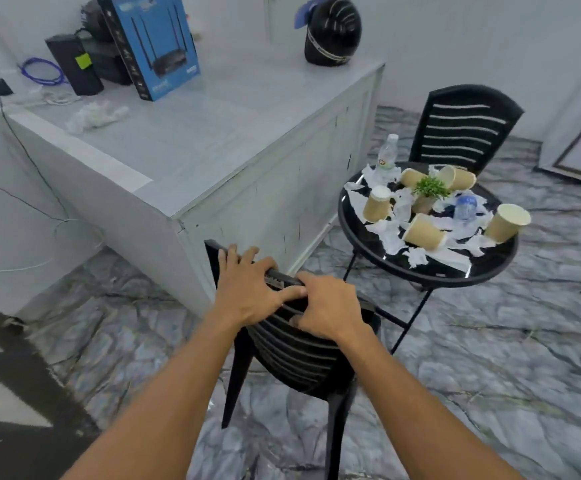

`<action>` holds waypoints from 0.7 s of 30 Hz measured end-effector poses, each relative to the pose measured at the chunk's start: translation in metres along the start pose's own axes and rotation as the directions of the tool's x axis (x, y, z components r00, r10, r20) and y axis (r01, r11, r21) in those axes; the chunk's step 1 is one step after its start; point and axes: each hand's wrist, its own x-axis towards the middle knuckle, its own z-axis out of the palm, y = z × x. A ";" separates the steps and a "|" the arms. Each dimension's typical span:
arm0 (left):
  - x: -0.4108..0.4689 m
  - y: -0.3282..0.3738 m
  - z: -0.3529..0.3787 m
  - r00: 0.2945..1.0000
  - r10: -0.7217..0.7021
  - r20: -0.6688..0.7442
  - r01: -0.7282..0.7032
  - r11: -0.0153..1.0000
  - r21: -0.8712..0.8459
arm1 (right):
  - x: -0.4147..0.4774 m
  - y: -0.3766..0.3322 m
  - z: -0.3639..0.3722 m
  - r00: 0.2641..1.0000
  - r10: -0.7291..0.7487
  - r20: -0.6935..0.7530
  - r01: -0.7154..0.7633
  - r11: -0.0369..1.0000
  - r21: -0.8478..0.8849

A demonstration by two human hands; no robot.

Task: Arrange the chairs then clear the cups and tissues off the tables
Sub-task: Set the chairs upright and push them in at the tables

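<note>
A black slatted plastic chair (296,358) stands in front of me, close to the white counter. My left hand (247,289) lies over the top of its backrest with the fingers spread. My right hand (327,306) grips the same top edge, fingers curled over it. To the right stands a round black table (483,268) covered with several tan paper cups (507,223), some on their sides, and crumpled white tissues (389,233). A second black chair (462,129) stands behind the table.
A small potted plant (429,190) and two water bottles (386,157) sit on the table. The white counter (213,133) at left carries a blue router box (150,43), a black helmet (332,31), cables and a tissue wad (95,114). The floor is grey marble.
</note>
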 end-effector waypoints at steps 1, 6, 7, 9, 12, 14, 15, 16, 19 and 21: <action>0.004 0.010 0.005 0.999 0.051 0.013 -0.052 0.998 0.032 | -0.002 0.015 -0.002 0.999 0.028 -0.024 -0.029 0.999 -0.034; 0.020 0.046 0.028 0.956 0.280 0.092 -0.290 0.949 0.128 | -0.017 0.086 -0.010 0.989 0.124 -0.077 -0.133 0.984 -0.116; 0.022 0.052 0.033 0.945 0.312 0.103 -0.324 0.937 0.130 | -0.022 0.100 -0.012 0.986 0.143 -0.086 -0.153 0.982 -0.115; 0.024 0.067 0.042 0.926 0.357 0.122 -0.371 0.922 0.115 | -0.032 0.125 -0.015 0.980 0.174 -0.094 -0.183 0.977 -0.111; 0.026 0.079 0.052 0.934 0.348 0.084 -0.355 0.931 0.090 | -0.037 0.146 -0.017 0.982 0.175 -0.070 -0.181 0.980 -0.088; 0.029 0.074 0.053 0.940 0.339 0.038 -0.341 0.934 0.106 | -0.035 0.143 -0.013 0.984 0.157 -0.087 -0.164 0.982 -0.090; 0.030 0.070 0.053 0.939 0.343 0.034 -0.345 0.932 0.112 | -0.033 0.140 -0.009 0.983 0.153 -0.106 -0.163 0.982 -0.096; 0.031 0.065 0.052 0.935 0.354 0.031 -0.355 0.928 0.113 | -0.033 0.138 -0.005 0.981 0.143 -0.128 -0.157 0.982 -0.105; 0.032 0.057 0.052 0.922 0.388 0.011 -0.386 0.915 0.115 | -0.036 0.144 0.001 0.982 0.112 -0.150 -0.131 0.984 -0.120; 0.034 0.056 0.055 0.917 0.400 -0.006 -0.397 0.912 0.108 | -0.036 0.153 -0.003 0.987 0.106 -0.124 -0.119 0.988 -0.099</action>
